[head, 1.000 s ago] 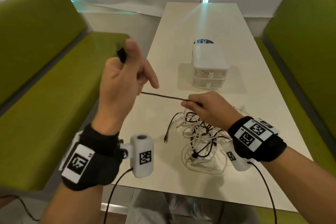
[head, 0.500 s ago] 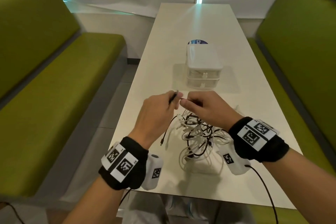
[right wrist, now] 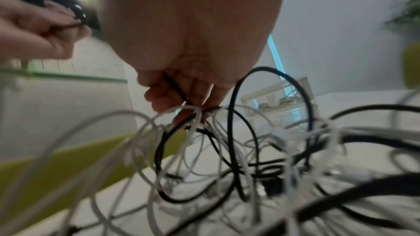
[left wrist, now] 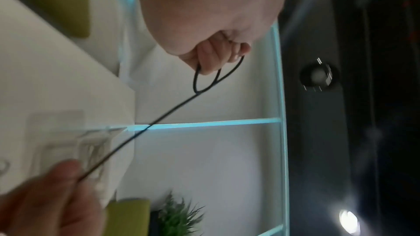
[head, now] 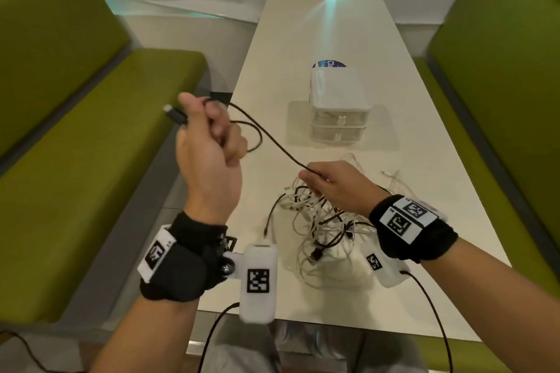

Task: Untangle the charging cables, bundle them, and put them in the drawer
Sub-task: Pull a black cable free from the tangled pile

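Observation:
A black cable [head: 272, 139] runs taut between my two hands above the white table [head: 424, 179]. My left hand [head: 209, 136] is raised over the table's left edge, fingers curled round loops of that cable, its plug [head: 175, 113] sticking out to the left. In the left wrist view a loop [left wrist: 204, 80] hangs from the curled fingers. My right hand [head: 330, 185] pinches the same cable just above a tangled heap of white and black cables [head: 321, 227]. The right wrist view shows the fingers [right wrist: 181, 100] on the black strand over the tangle [right wrist: 238, 150].
A small white two-drawer box [head: 338, 109] stands mid-table beyond the heap, drawers closed, with a blue sticker [head: 328, 63] behind it. Green benches [head: 75, 130] flank the table on both sides. A loose white cable end [head: 391, 174] lies to the right.
My left hand met the right hand at the cable, then swung back up and left, so another loop of black cable now lies in its fingers. The right hand stayed over the heap.

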